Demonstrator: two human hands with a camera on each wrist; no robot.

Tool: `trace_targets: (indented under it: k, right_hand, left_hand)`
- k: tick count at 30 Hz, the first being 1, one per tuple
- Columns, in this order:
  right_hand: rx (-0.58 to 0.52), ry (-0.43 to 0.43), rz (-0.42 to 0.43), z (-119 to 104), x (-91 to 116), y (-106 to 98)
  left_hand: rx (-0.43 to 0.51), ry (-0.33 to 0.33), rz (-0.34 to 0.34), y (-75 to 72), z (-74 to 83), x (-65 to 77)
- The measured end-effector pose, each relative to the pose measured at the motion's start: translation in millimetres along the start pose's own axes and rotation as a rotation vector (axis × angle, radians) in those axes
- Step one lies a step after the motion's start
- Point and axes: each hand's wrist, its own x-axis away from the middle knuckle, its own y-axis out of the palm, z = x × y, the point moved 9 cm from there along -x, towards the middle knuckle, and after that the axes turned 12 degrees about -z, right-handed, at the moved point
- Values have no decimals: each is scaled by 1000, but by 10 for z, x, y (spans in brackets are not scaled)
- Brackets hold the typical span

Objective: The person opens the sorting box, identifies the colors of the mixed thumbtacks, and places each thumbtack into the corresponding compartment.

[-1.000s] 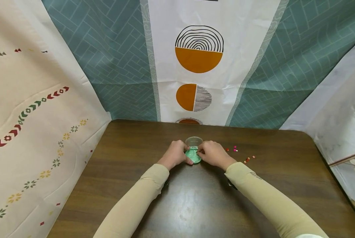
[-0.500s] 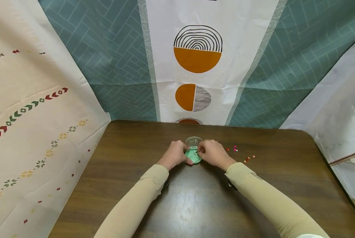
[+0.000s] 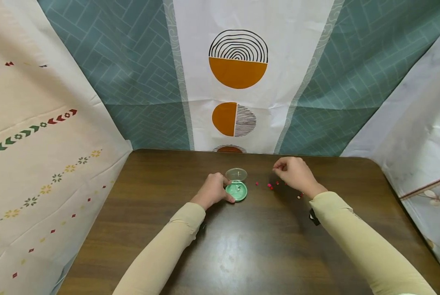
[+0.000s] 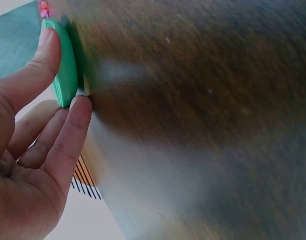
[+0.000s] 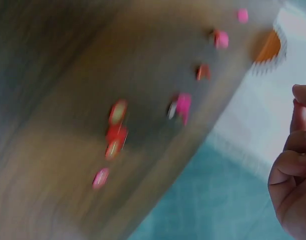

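My left hand (image 3: 213,189) grips a small round green case (image 3: 236,191) by its left side. In the left wrist view the thumb and fingertips pinch opposite edges of the green case (image 4: 68,70). Its clear lid (image 3: 236,174) is tipped back behind the base, and a small shiny bit lies inside. Over the table to the right hovers my right hand (image 3: 295,174), fingers curled, thumb near the index finger. I see nothing between those fingertips, though they are partly cropped in the right wrist view. Small pink, red and orange pieces (image 5: 182,105) lie scattered below that hand.
The brown wooden table (image 3: 220,254) is bounded at the back by a patterned cloth (image 3: 238,82). More cloth hangs at the left (image 3: 39,164) and right (image 3: 419,135) sides.
My right hand has left the case and moved right and away over the scattered pieces. More small pieces now show between it and the case. The left hand keeps its hold.
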Motion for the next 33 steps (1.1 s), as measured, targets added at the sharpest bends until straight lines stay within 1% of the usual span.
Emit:
trace_targets:
  k: [4,7,10,13,15,18,22,26,33]
  right_hand:
    - [-1,53,9,263,87,-191]
    - [25,88,6,452,140,-244]
    - [56,115,-33,593,183,-203]
    - [67,133,-113,673,220,-82]
    - [63,138,-162,690,238,7]
    - [61,146,-206,699,253,115]
    - [99,153,-233,685,258,210]
    - [120,160,-254,663,264,261]
    - [97,177,-281,640,291,319]
  left_hand:
    - [-13,-7,0,-6,-35,-2]
    - [-10,-15,1,-1,-60,-5]
    - [-6,-22,1,3,-70,-5]
    - [-11,-28,1,2,-72,1]
    - [-12,-28,1,2,-70,5]
    - [-17,-22,6,3,-61,10]
    - [-20,-13,7,14,-54,8]
    - [-18,-12,5,28,-53,2]
    - [-21,-1,14,22,-20,15]
